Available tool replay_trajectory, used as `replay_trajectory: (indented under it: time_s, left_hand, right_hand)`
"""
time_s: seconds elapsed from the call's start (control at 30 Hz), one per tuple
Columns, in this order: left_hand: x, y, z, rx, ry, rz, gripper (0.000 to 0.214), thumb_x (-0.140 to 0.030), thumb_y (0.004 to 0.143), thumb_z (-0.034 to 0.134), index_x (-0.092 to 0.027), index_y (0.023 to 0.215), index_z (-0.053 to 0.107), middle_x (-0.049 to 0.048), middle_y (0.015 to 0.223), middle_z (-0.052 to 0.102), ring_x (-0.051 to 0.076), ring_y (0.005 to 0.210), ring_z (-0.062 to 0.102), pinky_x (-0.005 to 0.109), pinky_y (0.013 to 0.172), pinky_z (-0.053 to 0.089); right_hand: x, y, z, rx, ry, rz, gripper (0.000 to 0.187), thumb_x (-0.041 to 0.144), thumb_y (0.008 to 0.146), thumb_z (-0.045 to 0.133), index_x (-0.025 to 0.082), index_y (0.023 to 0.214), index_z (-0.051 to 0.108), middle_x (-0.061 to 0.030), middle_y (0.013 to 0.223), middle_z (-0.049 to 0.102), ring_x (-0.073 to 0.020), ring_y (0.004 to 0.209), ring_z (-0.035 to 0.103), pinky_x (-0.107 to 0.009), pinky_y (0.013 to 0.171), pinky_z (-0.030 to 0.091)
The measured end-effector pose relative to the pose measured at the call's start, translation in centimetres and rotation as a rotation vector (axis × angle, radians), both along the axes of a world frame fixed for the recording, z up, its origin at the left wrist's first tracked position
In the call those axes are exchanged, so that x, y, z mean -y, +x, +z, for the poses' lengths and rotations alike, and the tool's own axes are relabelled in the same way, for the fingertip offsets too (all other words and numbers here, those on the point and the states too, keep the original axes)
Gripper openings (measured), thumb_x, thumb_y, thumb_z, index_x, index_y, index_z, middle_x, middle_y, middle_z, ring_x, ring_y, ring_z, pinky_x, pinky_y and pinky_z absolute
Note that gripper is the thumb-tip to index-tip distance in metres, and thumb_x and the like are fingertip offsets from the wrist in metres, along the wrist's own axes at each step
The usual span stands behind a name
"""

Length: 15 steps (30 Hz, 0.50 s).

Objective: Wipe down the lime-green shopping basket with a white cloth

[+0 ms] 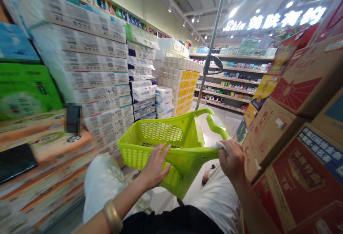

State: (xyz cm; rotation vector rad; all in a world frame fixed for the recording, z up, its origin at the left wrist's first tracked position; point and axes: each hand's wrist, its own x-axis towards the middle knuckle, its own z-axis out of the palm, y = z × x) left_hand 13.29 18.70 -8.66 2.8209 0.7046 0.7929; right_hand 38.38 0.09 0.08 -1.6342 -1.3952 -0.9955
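Observation:
A lime-green plastic shopping cart point(160, 151) with a perforated basket stands between my knees, turned sideways. My left hand point(157, 166) lies against its near side, fingers spread and stretched toward the rim. At the cart's handle end, my right hand point(232, 159) is closed round a crumpled white cloth or tissue point(222, 146), pressed at the green frame; I cannot tell which material it is. A looped green handle point(215, 126) with a pale panel rises just beyond that hand. From the cart's back a tall grey pole point(214, 37) goes up.
Tall stacks of wrapped tissue packs point(99, 58) line the left. On orange packs lies a black flat device point(17, 162), near a blurred-out dark object point(73, 118). Cardboard cartons point(292, 176) crowd the right. Stocked shelves point(230, 80) stand behind.

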Motion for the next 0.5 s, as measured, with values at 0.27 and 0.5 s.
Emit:
replay_trajectory:
  time_s: [0.27,0.5]
  left_hand:
    - [0.1,1.4,-0.5,-0.051,-0.017,-0.046,0.088,-0.033,0.086,0.053,-0.026,0.154,-0.003,0.0105,0.162,0.009,0.035,0.149,0.002,0.062,0.117,0.013]
    - [-2.5,1.8,0.8,-0.105,-0.07,-0.067,0.081,-0.031,0.086,0.051,-0.027,0.154,0.007,0.0079,0.162,0.012,0.031,0.149,0.003,0.057,0.119,0.014]
  right_hand:
    - [0.5,-0.4,0.5,-0.088,-0.031,0.03,0.016,0.017,0.086,0.044,0.021,0.085,0.06,-0.0046,0.081,0.064,-0.0214,0.082,0.059,-0.036,0.086,0.043]
    - [-0.3,-1.6,0.5,-0.105,-0.031,0.012,0.017,0.017,0.086,0.044,0.02,0.085,0.06,-0.0047,0.079,0.063,-0.0211,0.079,0.057,-0.036,0.082,0.043]
